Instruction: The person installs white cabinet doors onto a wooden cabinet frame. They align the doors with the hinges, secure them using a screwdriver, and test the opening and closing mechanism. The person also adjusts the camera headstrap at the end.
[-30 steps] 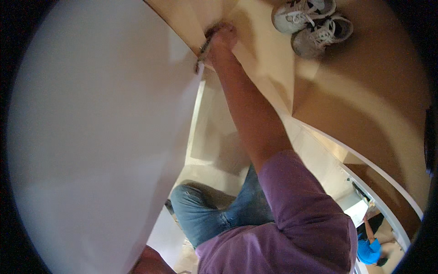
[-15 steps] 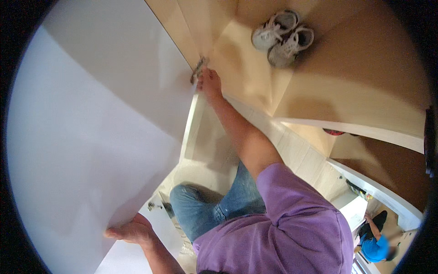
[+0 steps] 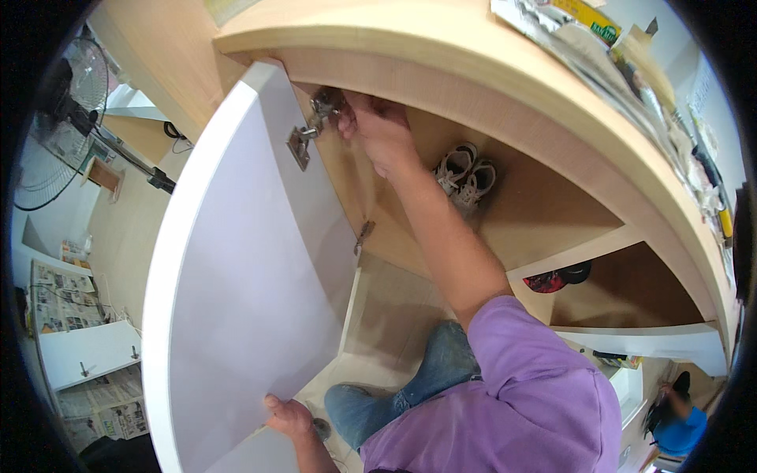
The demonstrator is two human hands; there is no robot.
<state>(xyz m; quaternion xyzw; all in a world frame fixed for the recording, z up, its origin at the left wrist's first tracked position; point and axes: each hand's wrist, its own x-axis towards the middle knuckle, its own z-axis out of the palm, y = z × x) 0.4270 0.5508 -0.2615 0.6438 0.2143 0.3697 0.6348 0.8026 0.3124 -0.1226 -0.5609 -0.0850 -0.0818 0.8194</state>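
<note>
- Holding the lower edge of a curved white door panel (image 3: 244, 260) in the head view, the left hand (image 3: 292, 416) has its thumb on the panel's inner face; the other fingers pass behind the edge, mostly hidden, clamped on the door.
- The right hand (image 3: 378, 130) is inside the upper compartment of a curved, pale wood-grain cabinet (image 3: 473, 75), its fingers bent at a silvery metal upper hinge (image 3: 301, 145); whether they are closed on it or only touch it, I cannot tell.
- The door stands open on the cabinet's left side, the upper hinge near its top corner and a smaller-looking metal lower hinge (image 3: 364, 233) farther down the same side.
- Beyond the right forearm, a pair of pale lace-up shoes with dark linings (image 3: 475, 187) rests in the upper compartment.
- In the lower compartment lies a red and black object (image 3: 546, 282), too small to identify.
- Assorted papers and tools (image 3: 631, 75) lie along the cabinet top.
- At far left stands a black pedestal fan (image 3: 59, 110); below it, a flat white board with two metal fittings (image 3: 91, 355) lies on spread newspapers (image 3: 67, 296).
- At lower right, a person in a blue shirt (image 3: 682, 432) is well apart from both hands.
</note>
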